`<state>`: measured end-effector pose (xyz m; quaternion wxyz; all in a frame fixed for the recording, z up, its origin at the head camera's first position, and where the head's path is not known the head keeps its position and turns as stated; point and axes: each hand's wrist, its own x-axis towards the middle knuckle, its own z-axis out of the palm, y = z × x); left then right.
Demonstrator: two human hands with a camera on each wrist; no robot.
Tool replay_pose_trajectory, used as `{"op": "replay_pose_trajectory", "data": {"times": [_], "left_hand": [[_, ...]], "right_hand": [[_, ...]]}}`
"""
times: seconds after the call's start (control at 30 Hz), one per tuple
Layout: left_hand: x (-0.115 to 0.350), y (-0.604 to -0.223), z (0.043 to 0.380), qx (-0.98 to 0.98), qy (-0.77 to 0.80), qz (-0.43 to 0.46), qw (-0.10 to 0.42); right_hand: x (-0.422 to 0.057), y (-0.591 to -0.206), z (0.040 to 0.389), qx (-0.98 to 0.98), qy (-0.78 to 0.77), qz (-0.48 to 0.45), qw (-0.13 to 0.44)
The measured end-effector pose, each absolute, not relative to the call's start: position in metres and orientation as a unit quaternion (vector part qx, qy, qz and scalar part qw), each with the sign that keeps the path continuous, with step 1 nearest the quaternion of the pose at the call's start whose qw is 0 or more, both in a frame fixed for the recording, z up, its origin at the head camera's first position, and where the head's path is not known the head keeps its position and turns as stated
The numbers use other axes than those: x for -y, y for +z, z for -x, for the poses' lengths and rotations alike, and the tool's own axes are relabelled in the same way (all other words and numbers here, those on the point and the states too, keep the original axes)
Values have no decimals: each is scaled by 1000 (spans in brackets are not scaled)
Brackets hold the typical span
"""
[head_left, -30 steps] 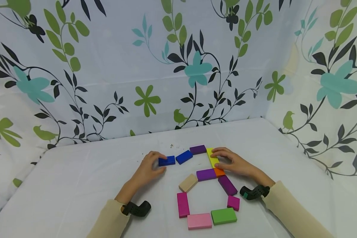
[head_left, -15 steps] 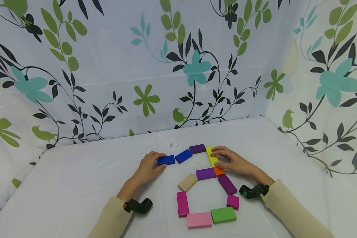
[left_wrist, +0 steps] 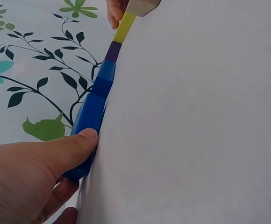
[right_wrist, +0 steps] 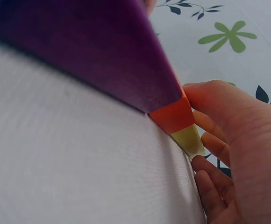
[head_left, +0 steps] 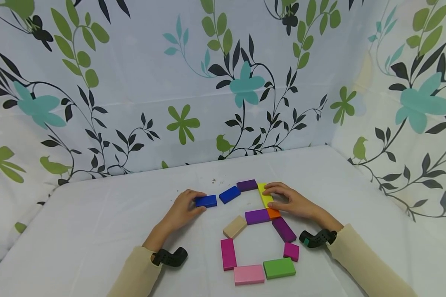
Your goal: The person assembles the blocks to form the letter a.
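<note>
In the head view, my left hand [head_left: 181, 209] pinches a blue block [head_left: 206, 201] by its left end. Its thumb lies on the near face, as the left wrist view shows, with the other fingers behind. A second blue block [head_left: 229, 194] lies to the right across a small gap, followed by a dark purple block [head_left: 247, 185]. My right hand [head_left: 291, 201] holds the right side of a yellow block [head_left: 264, 195]. Its thumb is by the orange block [head_left: 273, 213] at the yellow block's near end; the right wrist view shows fingertips against the yellow block [right_wrist: 190, 141].
Below the orange block, a loop of blocks includes a purple block [head_left: 257, 216], beige block [head_left: 235, 227], magenta block [head_left: 228, 254], pink block [head_left: 249, 275] and green block [head_left: 279, 268]. They lie on a white-covered table [head_left: 96, 231]. Leaf-patterned cloth [head_left: 141, 82] hangs behind.
My left hand has shifted the blue block slightly left, widening the gap to the other blue block. Its index finger has come off the block's top to the far edge. My right hand stays put.
</note>
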<state>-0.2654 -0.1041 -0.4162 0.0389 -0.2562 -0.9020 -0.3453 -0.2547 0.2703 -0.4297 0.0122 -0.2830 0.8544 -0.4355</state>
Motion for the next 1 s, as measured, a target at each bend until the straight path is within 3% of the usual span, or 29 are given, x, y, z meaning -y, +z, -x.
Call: {"op": "replay_pose_trajectory", "data": {"times": [0.4, 0.63, 1.0], "left_hand": [[107, -412, 261, 892, -372, 256, 33], [98, -405, 255, 883, -372, 282, 55], [82, -396, 244, 878, -369, 301, 38]], "right_hand": [[-271, -430, 256, -852, -438, 288, 15], [-270, -430, 257, -853, -440, 281, 18], [-270, -429, 257, -852, -441, 282, 17]]}}
